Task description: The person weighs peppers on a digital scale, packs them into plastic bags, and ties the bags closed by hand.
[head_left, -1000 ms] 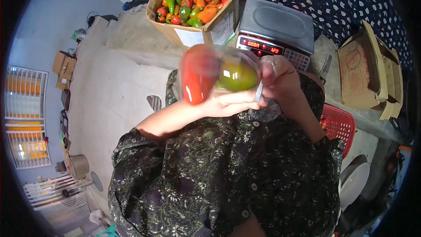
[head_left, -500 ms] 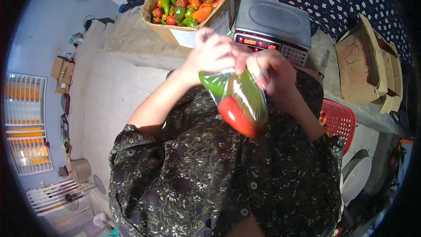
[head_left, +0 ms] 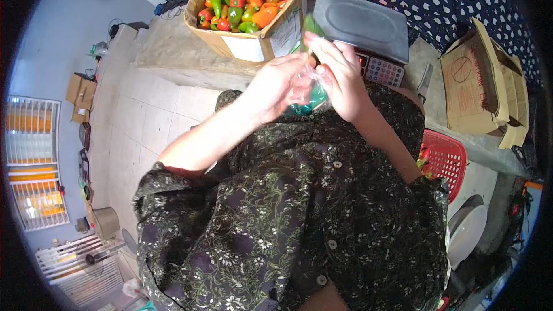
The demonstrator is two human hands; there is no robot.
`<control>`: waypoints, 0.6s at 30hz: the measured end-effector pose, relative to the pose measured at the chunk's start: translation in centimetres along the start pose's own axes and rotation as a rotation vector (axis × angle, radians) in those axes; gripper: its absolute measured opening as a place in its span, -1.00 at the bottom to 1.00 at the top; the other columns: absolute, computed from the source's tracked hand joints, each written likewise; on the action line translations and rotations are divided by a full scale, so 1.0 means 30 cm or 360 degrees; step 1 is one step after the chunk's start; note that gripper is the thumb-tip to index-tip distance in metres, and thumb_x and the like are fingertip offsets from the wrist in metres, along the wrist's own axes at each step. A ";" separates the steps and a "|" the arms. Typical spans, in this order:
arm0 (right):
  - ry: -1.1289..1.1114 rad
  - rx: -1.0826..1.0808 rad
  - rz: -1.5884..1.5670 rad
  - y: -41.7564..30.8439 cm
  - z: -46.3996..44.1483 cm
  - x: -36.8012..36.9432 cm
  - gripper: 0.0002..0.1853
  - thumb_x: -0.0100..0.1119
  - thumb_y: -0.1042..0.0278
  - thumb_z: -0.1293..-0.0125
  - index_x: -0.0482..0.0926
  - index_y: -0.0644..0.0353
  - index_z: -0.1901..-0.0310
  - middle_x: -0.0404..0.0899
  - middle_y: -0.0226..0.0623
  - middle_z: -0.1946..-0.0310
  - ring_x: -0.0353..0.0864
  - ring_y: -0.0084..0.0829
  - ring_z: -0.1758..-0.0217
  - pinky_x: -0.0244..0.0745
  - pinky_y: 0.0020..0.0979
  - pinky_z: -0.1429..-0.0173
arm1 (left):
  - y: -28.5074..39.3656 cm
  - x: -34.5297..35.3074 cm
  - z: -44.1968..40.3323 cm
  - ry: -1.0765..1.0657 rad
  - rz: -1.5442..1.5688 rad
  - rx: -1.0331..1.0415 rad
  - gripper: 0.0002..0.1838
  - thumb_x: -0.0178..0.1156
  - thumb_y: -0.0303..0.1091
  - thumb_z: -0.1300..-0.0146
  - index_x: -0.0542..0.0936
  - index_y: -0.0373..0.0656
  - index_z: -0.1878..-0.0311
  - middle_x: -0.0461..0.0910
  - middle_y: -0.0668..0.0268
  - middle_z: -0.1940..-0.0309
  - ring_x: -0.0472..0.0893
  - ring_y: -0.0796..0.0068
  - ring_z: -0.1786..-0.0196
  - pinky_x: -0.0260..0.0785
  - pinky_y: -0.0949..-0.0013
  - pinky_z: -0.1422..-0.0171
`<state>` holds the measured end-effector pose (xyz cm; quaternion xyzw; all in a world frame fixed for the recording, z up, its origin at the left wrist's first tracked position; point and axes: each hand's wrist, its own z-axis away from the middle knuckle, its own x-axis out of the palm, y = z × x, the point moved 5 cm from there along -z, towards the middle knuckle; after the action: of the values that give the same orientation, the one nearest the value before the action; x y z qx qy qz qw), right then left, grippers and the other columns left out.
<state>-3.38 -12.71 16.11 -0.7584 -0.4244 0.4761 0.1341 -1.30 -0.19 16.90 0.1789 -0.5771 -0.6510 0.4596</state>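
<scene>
My left hand (head_left: 281, 85) and my right hand (head_left: 344, 78) meet in front of my chest, fingers pinched together on a clear plastic bag (head_left: 302, 87). The thin crumpled film shows between and below my fingers. Above my fingertips sticks up a blurred green shape (head_left: 313, 26), perhaps a pepper in the bag; my right fingers cover much of the bag's contents. Just under my hands is a teal see-through item (head_left: 311, 102) whose kind I cannot make out. Behind them stands a digital scale (head_left: 362, 26), its display mostly hidden by my right hand.
A cardboard box (head_left: 249, 48) full of red, orange and green peppers (head_left: 253, 1) stands beside the scale. To the right are a knife (head_left: 425, 80), an open carton (head_left: 472, 83), a red basket (head_left: 446, 161) and a white basin (head_left: 468, 236). A patterned cloth (head_left: 443, 0) hangs behind.
The bag of peppers, hanging below my hands before, has been swung up and is now mostly hidden. My hands have turned and shifted slightly left. The teal item has come into view.
</scene>
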 end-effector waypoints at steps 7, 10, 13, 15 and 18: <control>-0.0296 0.0029 -0.2130 -0.117 -0.035 -0.005 0.09 -0.72 -0.55 -0.21 0.23 0.48 -0.25 0.19 -0.04 -0.30 0.25 -0.28 -0.21 0.09 -0.28 -0.31 | -0.023 0.015 0.057 0.0416 -0.1269 0.1792 -0.89 0.04 -0.31 -0.26 0.44 -0.12 0.25 0.43 0.36 0.28 0.41 0.43 0.20 0.20 0.31 -0.02; -0.0768 -0.0281 -0.2774 -0.070 -0.019 0.024 0.20 -0.83 -0.64 -0.11 0.47 0.50 0.00 0.48 -0.03 0.00 0.39 -0.27 0.02 0.20 -0.33 -0.18 | 0.017 -0.001 0.074 0.0316 -0.2139 0.2148 -0.84 0.27 -0.24 0.05 0.50 0.11 0.37 0.43 0.44 0.25 0.42 0.36 0.08 0.08 0.07 -0.14; -0.0616 0.0114 -0.2317 0.008 0.021 0.058 -0.03 -0.68 -0.46 -0.30 0.53 0.42 0.21 0.58 -0.08 0.23 0.50 -0.32 0.14 0.30 -0.39 -0.10 | 0.074 -0.040 0.056 0.0205 -0.2406 0.2074 -0.84 0.29 -0.18 0.09 0.52 0.15 0.41 0.40 0.50 0.23 0.41 0.35 0.07 0.06 0.02 -0.16; -0.0378 0.0433 -0.1596 0.031 0.025 0.050 -0.25 -0.52 -0.20 -0.43 0.54 0.39 0.17 0.59 -0.17 0.14 0.50 -0.40 0.06 0.28 -0.35 -0.16 | 0.088 -0.064 0.036 0.0130 -0.2521 0.1724 -0.90 0.23 -0.22 -0.06 0.54 0.05 0.39 0.41 0.44 0.31 0.45 0.35 0.18 0.18 0.13 -0.05; -0.0146 0.0387 -0.0800 0.033 0.024 0.034 -0.61 -0.08 0.14 -0.36 0.55 0.24 -0.02 0.55 -0.15 -0.05 0.40 -0.34 -0.16 0.20 -0.29 -0.29 | 0.021 -0.131 -0.011 0.0047 -0.1820 0.0702 -0.83 0.06 -0.22 -0.35 0.56 -0.07 0.25 0.44 0.34 0.45 0.47 0.41 0.42 0.31 0.33 0.34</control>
<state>-3.28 -12.67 14.52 -0.5854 -0.5446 0.5092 0.3185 1.23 2.82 16.22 0.5602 -0.5045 -0.6571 -0.0026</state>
